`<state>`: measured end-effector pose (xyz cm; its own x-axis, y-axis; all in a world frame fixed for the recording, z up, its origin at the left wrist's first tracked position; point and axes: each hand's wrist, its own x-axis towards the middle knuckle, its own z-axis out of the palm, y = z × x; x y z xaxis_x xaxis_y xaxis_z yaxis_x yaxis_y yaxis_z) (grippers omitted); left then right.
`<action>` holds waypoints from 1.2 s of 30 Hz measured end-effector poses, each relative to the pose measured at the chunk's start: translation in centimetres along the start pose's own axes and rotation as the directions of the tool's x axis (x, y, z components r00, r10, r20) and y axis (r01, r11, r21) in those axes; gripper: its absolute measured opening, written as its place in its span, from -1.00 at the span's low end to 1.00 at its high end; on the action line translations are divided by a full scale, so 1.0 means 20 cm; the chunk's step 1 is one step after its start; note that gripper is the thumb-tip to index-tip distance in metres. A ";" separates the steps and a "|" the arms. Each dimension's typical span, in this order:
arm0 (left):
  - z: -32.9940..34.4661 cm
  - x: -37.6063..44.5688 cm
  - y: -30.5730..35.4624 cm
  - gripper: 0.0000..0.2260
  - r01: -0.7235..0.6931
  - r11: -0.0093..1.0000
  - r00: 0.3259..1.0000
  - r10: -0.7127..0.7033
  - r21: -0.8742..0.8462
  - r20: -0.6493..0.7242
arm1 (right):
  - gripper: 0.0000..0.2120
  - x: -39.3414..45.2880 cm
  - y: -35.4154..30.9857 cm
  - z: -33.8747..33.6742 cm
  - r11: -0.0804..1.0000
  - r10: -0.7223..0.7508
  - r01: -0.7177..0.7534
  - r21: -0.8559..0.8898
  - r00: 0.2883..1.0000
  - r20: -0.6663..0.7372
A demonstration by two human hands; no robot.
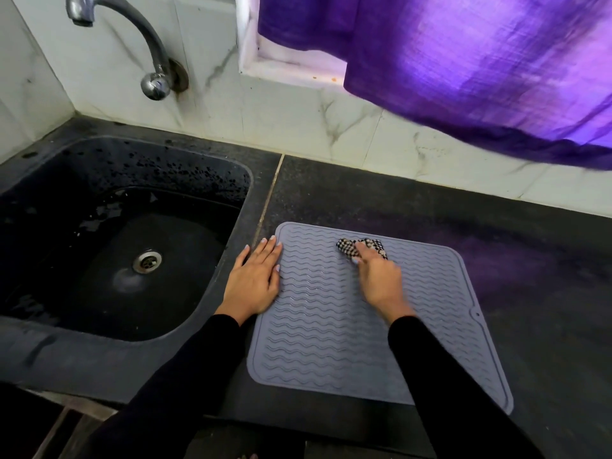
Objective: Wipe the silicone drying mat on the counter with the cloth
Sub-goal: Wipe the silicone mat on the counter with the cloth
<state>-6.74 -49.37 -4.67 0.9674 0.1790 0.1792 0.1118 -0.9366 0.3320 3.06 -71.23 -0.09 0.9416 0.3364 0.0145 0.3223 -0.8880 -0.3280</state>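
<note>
Mat (331, 326) lies flat on dark stone counter (530, 260), right of black sink (126, 233) (purple curtain (463, 61) above). Left hand (253, 279) flat, fingers straight, on its left edge; right hand (377, 276) pinches checked cloth (361, 246) against its far part.

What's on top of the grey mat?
A checkered cloth, gripped by the right hand; the left hand rests flat on the mat's edge. Sleeves hide part of the mat.

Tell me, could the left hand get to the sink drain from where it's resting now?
Probably yes. The left hand lies flat at the mat's left edge, right beside the sink, and nothing stands between it and the drain.
</note>
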 end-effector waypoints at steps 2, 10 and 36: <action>0.00 0.00 0.00 -0.36 0.000 1.000 1.000 0.001 -0.004 0.007 | -0.63 0.06 0.02 -0.10 0.958 0.138 -0.136 0.252 0.990 0.009; -0.01 0.00 0.00 -0.34 -0.002 1.000 1.000 0.002 -0.001 0.012 | -0.46 -0.10 -0.28 0.07 0.978 0.043 -0.042 0.203 0.999 -0.001; 0.00 0.00 0.00 -0.37 -0.007 1.000 1.000 0.007 0.015 0.014 | -0.49 -0.18 -0.24 0.10 1.000 0.003 -0.002 -0.008 0.999 0.048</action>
<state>-6.73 -49.27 -4.67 0.9713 0.1684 0.1680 0.1087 -0.9423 0.3165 -2.06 -67.49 -0.38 0.9367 0.3488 -0.0314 0.3211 -0.8913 -0.3200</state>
